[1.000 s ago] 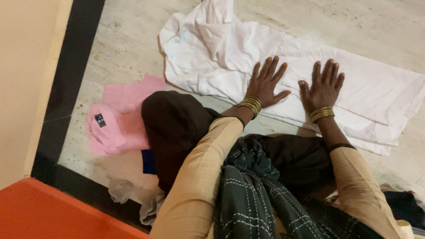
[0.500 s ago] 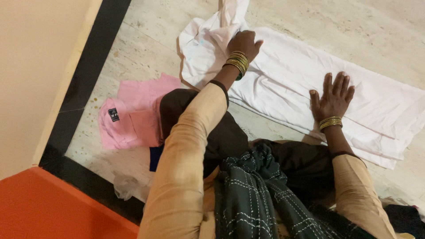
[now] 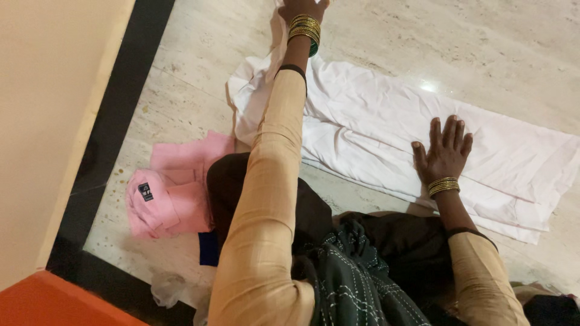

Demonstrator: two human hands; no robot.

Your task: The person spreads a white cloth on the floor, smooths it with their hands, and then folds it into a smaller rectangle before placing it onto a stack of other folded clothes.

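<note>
A long white cloth [image 3: 386,127] lies partly folded on the marble floor in front of me. My left hand [image 3: 302,9] is stretched far out to the top edge of the view, fingers closed on the cloth's bunched far-left end, which rises in a strip toward it. The hand is partly cut off by the frame. My right hand [image 3: 444,154] lies flat on the cloth's near middle with fingers spread, pressing it down. Both wrists carry gold bangles.
A folded pink garment [image 3: 175,187] lies on the floor to my left, beside my dark-clad knee, with a blue item [image 3: 208,249] under it. A black floor border [image 3: 115,127] runs along the cream wall. Crumpled pale fabric [image 3: 175,290] sits near an orange surface [image 3: 54,302].
My left hand left the flat cloth, grabbed its bunched far-left end and moved away from me to the frame's top. The right hand stayed pressed on the cloth.
</note>
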